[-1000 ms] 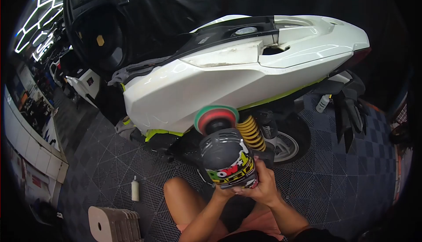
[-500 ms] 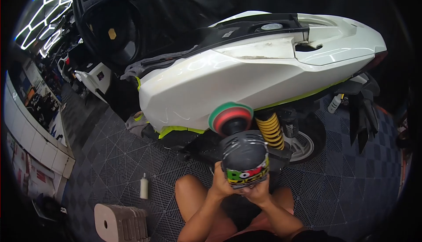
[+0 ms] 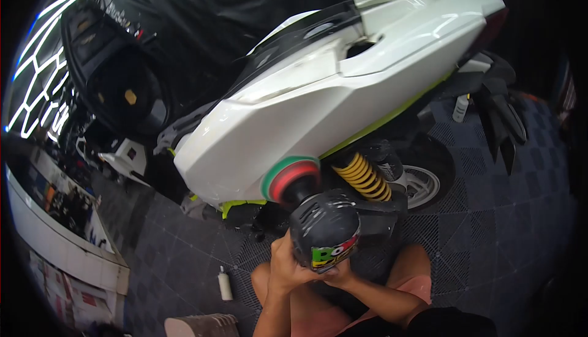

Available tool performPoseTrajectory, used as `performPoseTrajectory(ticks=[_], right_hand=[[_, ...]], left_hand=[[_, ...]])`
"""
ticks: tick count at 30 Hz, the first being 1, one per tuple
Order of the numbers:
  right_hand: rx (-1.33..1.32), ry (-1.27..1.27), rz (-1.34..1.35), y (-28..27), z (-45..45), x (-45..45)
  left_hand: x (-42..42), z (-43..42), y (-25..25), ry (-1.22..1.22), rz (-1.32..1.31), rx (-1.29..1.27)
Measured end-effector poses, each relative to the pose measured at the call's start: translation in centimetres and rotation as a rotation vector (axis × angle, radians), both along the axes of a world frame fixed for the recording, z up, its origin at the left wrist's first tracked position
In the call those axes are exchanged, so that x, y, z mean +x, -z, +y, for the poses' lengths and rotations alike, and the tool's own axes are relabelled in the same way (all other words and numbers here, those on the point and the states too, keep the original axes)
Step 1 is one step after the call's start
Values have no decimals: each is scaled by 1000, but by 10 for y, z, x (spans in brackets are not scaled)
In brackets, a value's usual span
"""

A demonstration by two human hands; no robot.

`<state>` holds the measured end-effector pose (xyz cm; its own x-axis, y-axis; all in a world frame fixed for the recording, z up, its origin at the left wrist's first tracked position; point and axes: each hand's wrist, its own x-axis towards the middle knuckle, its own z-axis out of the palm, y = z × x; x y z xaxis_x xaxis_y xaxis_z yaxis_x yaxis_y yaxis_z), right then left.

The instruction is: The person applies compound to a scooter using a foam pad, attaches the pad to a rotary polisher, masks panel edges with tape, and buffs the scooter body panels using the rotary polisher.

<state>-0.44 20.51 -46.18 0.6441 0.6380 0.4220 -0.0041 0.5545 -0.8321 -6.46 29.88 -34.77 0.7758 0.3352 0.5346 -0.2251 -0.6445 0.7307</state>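
A black polisher (image 3: 324, 220) with colorful lettering is held between both hands, below the scooter's side. My left hand (image 3: 285, 265) is wrapped round its left side. Beneath its lettered end my right hand (image 3: 339, 274) grips it, with the fingers partly hidden. The round green and red polishing pad (image 3: 288, 177) looks blurred and rests against the lower edge of the white scooter side panel (image 3: 263, 132). Just right of the pad is a yellow shock spring (image 3: 362, 177).
A cream bottle (image 3: 225, 283) and a ribbed stool (image 3: 199, 326) stand on the tiled floor at the left. Another white bottle (image 3: 460, 109) is near the rear wheel (image 3: 422, 184). A black seat (image 3: 125, 83) is raised at the upper left.
The polisher and both hands have shifted left along the panel's lower edge. My view has tilted, so the scooter appears more slanted and the bottle and stool sit lower and further right.
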Motion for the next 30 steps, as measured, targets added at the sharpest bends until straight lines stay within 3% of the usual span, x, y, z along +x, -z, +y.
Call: performPoseTrajectory(ticks=[8, 21, 24, 30], right_hand=[[127, -162, -30, -15, 29, 10], [223, -261, 43, -23, 31, 18], [231, -278, 57, -23, 29, 19], [252, -299, 68, -26, 29, 23]], left_hand=[[29, -31, -78, -114, 60, 468], [39, -48, -83, -197, 61, 553], [42, -52, -90, -208, 173, 597], [44, -50, -84, -195, 46, 611]])
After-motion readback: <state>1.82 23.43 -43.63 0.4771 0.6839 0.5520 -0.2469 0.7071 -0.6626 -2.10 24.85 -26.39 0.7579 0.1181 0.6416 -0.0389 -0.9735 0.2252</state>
